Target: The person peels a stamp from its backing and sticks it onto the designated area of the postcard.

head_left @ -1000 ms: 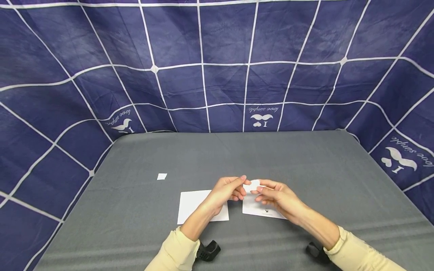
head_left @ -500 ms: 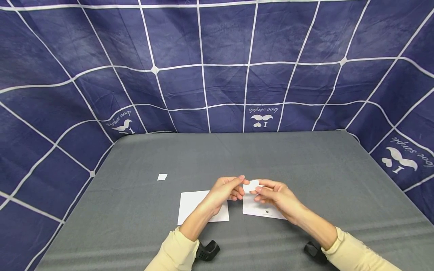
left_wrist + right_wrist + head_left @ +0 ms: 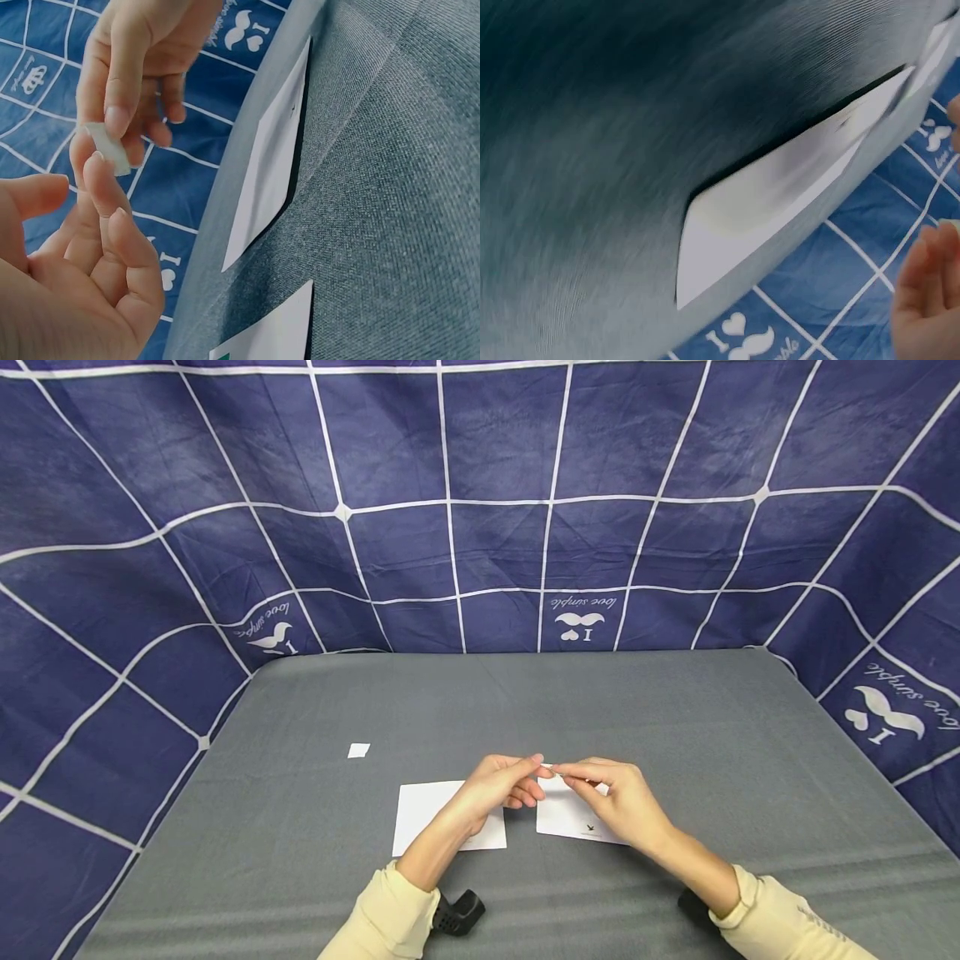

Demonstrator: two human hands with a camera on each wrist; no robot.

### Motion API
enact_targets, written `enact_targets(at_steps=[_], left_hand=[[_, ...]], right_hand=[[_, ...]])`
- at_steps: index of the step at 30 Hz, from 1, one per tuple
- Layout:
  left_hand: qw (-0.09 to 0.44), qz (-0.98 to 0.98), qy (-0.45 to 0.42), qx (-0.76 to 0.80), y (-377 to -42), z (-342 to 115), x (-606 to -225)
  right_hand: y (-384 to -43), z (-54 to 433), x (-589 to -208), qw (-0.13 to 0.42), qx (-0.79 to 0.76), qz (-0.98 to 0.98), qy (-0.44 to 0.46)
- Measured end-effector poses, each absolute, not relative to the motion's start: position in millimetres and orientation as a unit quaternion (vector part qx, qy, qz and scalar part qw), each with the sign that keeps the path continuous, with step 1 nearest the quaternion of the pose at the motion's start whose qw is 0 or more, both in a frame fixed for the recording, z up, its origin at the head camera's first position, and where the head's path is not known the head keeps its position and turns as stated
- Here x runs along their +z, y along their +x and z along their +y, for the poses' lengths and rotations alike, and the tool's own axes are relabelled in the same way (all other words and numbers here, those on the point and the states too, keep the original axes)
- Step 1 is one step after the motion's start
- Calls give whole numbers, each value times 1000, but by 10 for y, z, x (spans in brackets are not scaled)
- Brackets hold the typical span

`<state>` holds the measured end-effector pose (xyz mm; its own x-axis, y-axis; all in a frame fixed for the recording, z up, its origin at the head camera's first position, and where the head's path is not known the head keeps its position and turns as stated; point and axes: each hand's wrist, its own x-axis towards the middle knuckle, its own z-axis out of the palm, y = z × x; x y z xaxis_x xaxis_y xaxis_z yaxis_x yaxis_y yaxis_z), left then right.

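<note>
Head view: left hand [image 3: 497, 787] and right hand [image 3: 626, 797] met above white cards [image 3: 570, 817], broad table [image 3: 480, 706] stretching beyond their far edges. Left wrist: the right hand pinched a small white piece [image 3: 112, 154]; loose left fingers [image 3: 106, 184] touched it, thumb apart. Right wrist: shadow edged one card.

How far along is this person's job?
Looks done: one white scrap lies on the grey table, perhaps set aside. In hand: the right hand pinches a small pale piece, with the left hand right against it. Remaining: that piece isn't put down yet; two white cards lie unheld, perhaps awaiting use.
</note>
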<state>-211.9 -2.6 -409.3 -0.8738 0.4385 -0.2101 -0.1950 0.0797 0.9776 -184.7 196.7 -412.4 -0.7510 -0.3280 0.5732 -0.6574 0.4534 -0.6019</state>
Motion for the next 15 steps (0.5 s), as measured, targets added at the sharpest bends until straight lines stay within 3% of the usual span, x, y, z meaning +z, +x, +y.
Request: enact_targets(at_steps=[5, 15], left_hand=[[240, 698, 87, 669, -2118, -21, -4101], [222, 699, 79, 675, -2122, -15, -4123]], right_hand=[[-1875, 1996, -4139, 268, 343, -824, 362], [-1900, 2024, -4115, 288, 261, -843, 371]])
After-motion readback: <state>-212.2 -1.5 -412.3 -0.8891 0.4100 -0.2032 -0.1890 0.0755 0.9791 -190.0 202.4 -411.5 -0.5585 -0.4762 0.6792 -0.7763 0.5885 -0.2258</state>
